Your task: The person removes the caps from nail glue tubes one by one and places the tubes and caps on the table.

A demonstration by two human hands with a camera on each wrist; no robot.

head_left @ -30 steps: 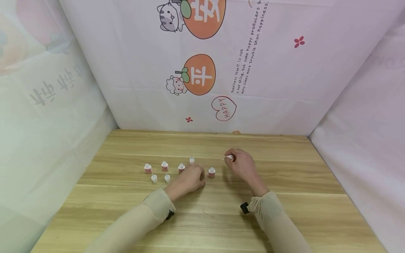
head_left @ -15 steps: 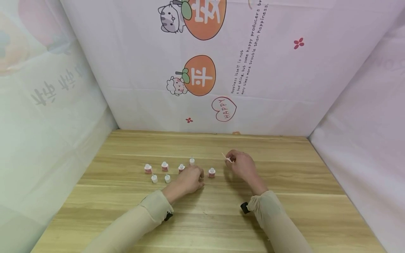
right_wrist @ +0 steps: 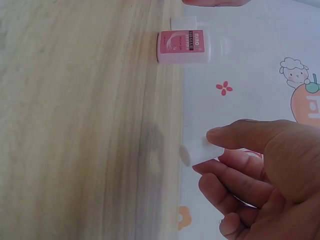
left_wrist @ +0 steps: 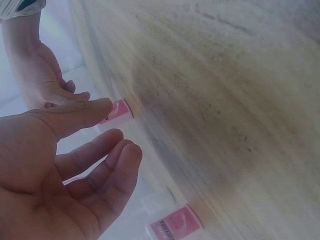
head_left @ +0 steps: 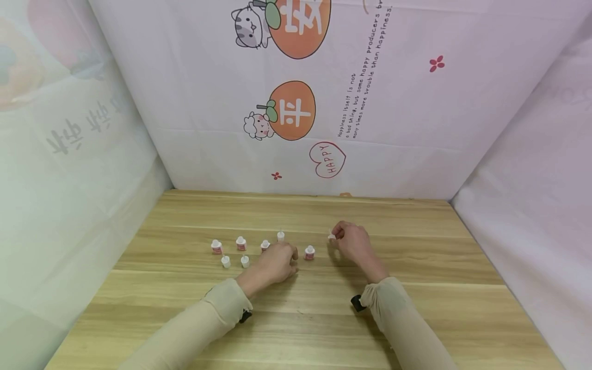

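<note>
My right hand (head_left: 354, 243) pinches a small white cap (right_wrist: 199, 150) between thumb and fingers, its flat end towards the table. Just left of it an uncapped glue bottle (head_left: 309, 253) with a pink label stands upright; its print shows in the right wrist view. On that bottle's other side my left hand (head_left: 276, 262) holds nothing, its fingers loosely bent and the thumb apart from them. Behind the left hand stand another pink-labelled bottle (head_left: 265, 245), partly hidden, and a white cap (head_left: 280, 236) with its thin stem upward.
Farther left stand two more open bottles, one outer (head_left: 216, 248) and one inner (head_left: 241, 244). In front of them sit two white caps, a left one (head_left: 225, 262) and a right one (head_left: 245, 262), stems up. Printed cloth (head_left: 222, 154) walls the wooden table (head_left: 305, 329) behind and at both sides.
The cap in my right hand has turned from lying sideways to flat end down, and has come lower towards the table. My left hand stays almost still; the bottles have not moved.
</note>
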